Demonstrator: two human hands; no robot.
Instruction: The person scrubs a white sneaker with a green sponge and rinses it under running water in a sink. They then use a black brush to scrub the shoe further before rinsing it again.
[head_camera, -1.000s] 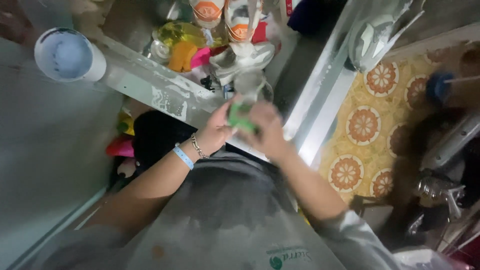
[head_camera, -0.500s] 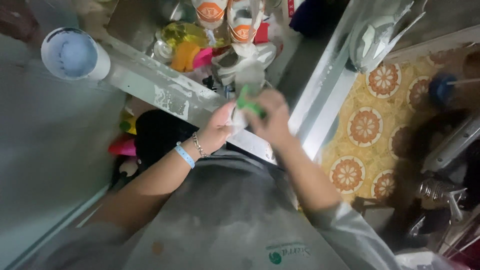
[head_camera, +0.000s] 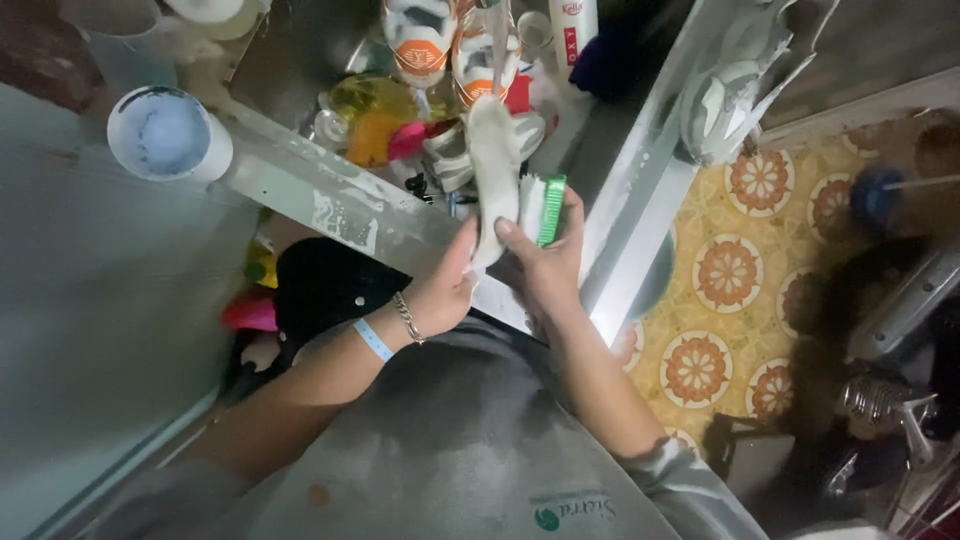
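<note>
below you is a metal sink (head_camera: 330, 200) full of wet things, and to its right a floor with orange flower tiles (head_camera: 730, 270). your left hand (head_camera: 445, 290) holds the lower end of a white shoe insole (head_camera: 492, 170); the fingers are closed around its edge and the thumb presses on its face. the insole is long, pale and wet, it stands almost upright over the sink, between your two hands. your right hand (head_camera: 550, 265) holds a green scrub brush (head_camera: 549, 208) just beside the insole, touching its right edge; the fingers wrap around the brush from behind and the thumb lies on the insole.

you can count one insole, one brush, and two white and orange sneakers (head_camera: 445, 45) at the far side of the sink. on the sink's left corner stands one white cup (head_camera: 165, 135). one blue band and one chain bracelet (head_camera: 405, 318) are on your left wrist. yellow and pink items (head_camera: 385, 125) crowd the basin behind the insole.
</note>
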